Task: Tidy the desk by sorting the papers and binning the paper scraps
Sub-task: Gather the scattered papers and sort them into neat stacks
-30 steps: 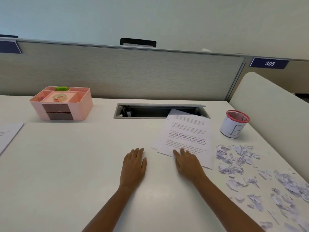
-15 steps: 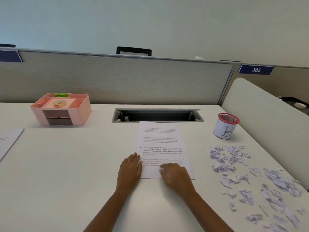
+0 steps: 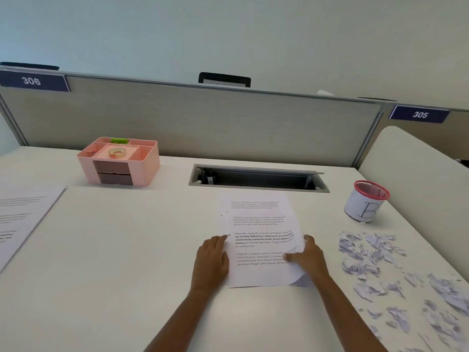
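left hand (image 3: 212,260) lies flat against papers (image 3: 261,224) while right hand (image 3: 309,257) pinches their edge.

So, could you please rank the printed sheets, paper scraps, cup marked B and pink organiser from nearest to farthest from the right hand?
In the head view:
1. the printed sheets, gripped at their right edge by the right hand.
2. the paper scraps, just to its right.
3. the cup marked B, back right.
4. the pink organiser, far back left.
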